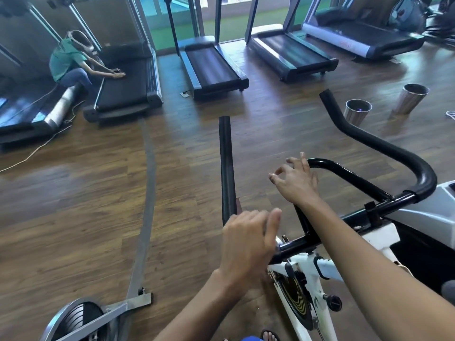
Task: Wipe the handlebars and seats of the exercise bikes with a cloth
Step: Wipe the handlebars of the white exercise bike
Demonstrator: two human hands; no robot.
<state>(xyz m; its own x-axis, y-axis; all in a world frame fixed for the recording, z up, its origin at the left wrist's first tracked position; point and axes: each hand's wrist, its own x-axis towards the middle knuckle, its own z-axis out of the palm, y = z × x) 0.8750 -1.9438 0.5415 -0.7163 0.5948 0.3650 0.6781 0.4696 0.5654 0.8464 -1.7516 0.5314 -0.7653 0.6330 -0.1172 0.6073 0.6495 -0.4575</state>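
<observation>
Two bare hands hover over the black handlebars (384, 148) of a white-framed bike (302, 274) at the near right. The left hand (248, 242) lies back-up with its fingers nearly straight and close together, covering the near end of the straight, foam-padded left bar (227, 163); whether it touches the bar cannot be told, and it grips nothing that shows. The right hand (296, 184) is relaxed and spread, fingers loosely bent, thumb and forefinger close together but holding nothing, just over the glossy inner loop (344, 172) of thin tube. The right bar is thick, matt and curved, sweeping away to the far right. Below the bars sits a round black disc with yellow rings. The floor (86, 205) is brown wood-grain plank, crossed by a grey strip (147, 193). A ribbed metal flywheel (76, 318) stands at the near left. Across the far side stand treadmills (211, 67) with dark belts; a person (71, 60) in a green shirt crouches at the far left one. Two tapered steel bins (357, 114) stand at the far right.
</observation>
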